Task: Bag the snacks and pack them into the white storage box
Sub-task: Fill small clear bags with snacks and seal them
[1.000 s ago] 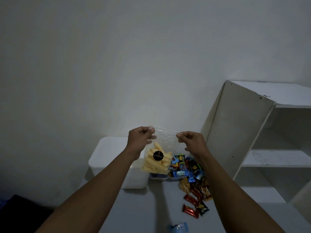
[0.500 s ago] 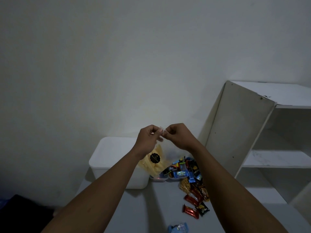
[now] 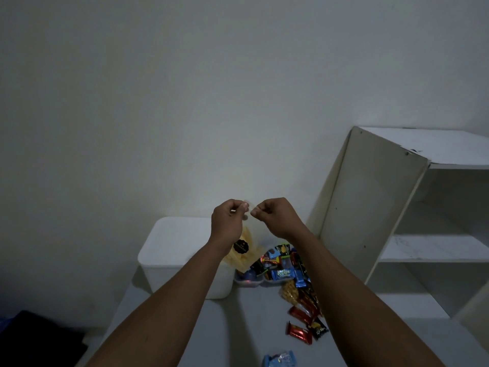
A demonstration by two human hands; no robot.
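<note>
Both hands are raised in front of the wall, nearly touching. I read the left hand (image 3: 229,221) as pinching the top edge of the clear snack bag (image 3: 244,250), thumb against forefinger; the right hand (image 3: 275,217) pinches the same edge just beside it, fingers curled in tight. The bag hangs down from this double grip — its lower part shows pale yellow sticks and a round black sticker (image 3: 241,247), partly hidden behind the left wrist. Whether the bag's mouth is sealed I cannot tell; the strip between the fingertips is too small and dim. Directly below and behind the grip sits the white storage box (image 3: 174,250), lid on, on the grey table (image 3: 238,327). Below and to the right of the grip lies a heap of loose wrapped snacks (image 3: 287,274) — blue, black and red wrappers, some resting in a shallow clear tray (image 3: 247,282). Nearer me, a red bar (image 3: 298,332) and a light blue packet (image 3: 279,358) lie apart. A white shelf unit (image 3: 383,207) stands well off to the right.
</note>
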